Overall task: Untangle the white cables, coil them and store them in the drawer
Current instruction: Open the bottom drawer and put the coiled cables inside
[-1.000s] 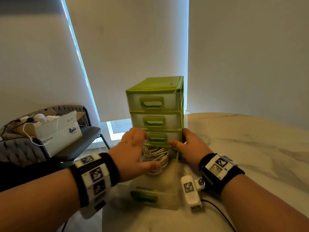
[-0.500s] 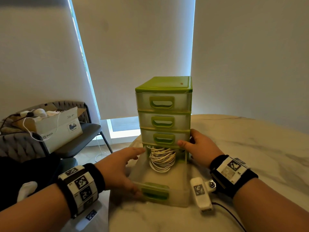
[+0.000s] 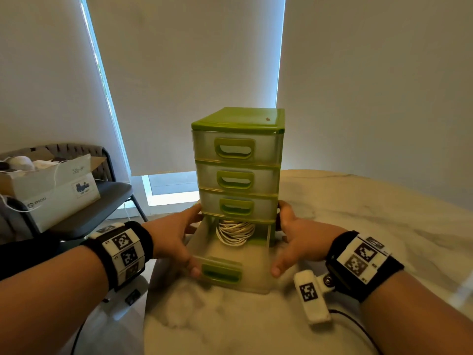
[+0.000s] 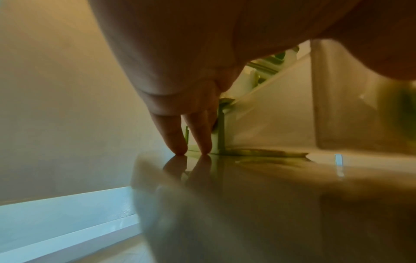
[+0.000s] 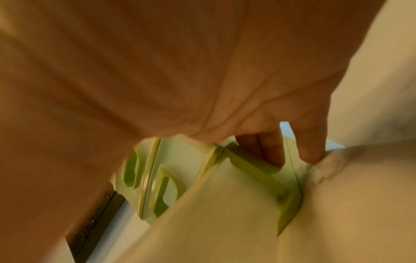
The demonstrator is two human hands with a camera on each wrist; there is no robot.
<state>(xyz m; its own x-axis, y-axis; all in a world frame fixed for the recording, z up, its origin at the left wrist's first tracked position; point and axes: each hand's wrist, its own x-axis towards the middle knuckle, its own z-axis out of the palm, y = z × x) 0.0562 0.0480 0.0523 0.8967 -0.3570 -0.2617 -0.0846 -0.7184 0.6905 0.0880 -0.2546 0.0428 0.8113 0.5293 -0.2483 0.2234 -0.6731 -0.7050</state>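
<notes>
A small green drawer unit (image 3: pixel 238 121) stands on the marble table (image 3: pixel 358 216). Its bottom drawer (image 3: pixel 257 279) is pulled out, with the coiled white cables (image 3: pixel 235 233) lying at its back. My left hand (image 3: pixel 176 239) lies along the drawer's left side, thumb on the front left corner and fingers (image 4: pixel 178 138) straight down to the table beside the unit. My right hand (image 3: pixel 297 239) mirrors it on the right, thumb at the front right corner and fingers (image 5: pixel 270 149) against the unit's side. The left wrist view shows the drawer (image 4: pixel 270 115) side, the right wrist view the drawer (image 5: pixel 225 222) wall.
The three upper drawers (image 3: pixel 235 178) are closed. The table's left edge (image 3: pixel 148 303) runs just under my left wrist. Beyond it a grey chair (image 3: pixel 110 198) carries a cardboard box (image 3: pixel 56 193) of gear. Blinds cover the window behind.
My left hand has left the cables and come down to the drawer's left side and front corner. My right hand has slid down from the unit so its thumb meets the drawer front.
</notes>
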